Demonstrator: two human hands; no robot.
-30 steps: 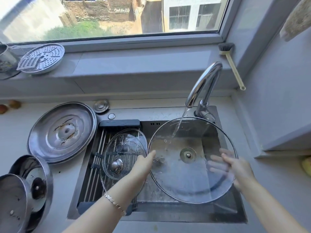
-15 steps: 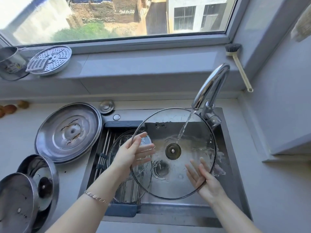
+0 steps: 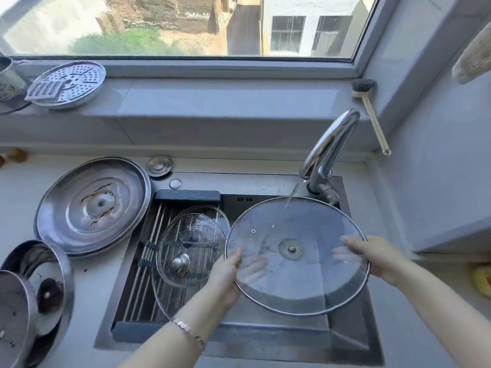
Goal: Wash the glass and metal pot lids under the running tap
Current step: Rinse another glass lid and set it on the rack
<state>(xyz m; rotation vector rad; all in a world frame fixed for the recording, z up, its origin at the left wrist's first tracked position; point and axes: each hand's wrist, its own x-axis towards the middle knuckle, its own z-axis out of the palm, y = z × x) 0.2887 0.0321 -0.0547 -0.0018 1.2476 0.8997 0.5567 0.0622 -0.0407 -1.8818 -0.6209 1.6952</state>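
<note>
A large glass pot lid (image 3: 297, 277) with a metal rim is held over the sink (image 3: 345, 338), its underside facing up. My left hand (image 3: 228, 274) grips its left rim, fingers showing through the glass. My right hand (image 3: 377, 257) grips the right rim. Water runs from the chrome tap (image 3: 329, 144) onto the lid's far part. Two smaller glass lids (image 3: 186, 251) lie on the roll-up rack (image 3: 148, 251) in the sink's left half. A big metal lid (image 3: 93, 205) rests on the counter to the left, with more metal lids (image 3: 34, 296) stacked at the near left.
A perforated steamer plate (image 3: 69, 83) and a metal cup (image 3: 8, 83) sit on the window sill. A dish brush (image 3: 370, 115) leans in the right corner. A small metal cap (image 3: 159, 166) lies behind the sink. A yellow object (image 3: 482, 280) shows at the right edge.
The lid has been turned over and shifted right under the stream. My hands moved from its faces to opposite rims, left and right.
</note>
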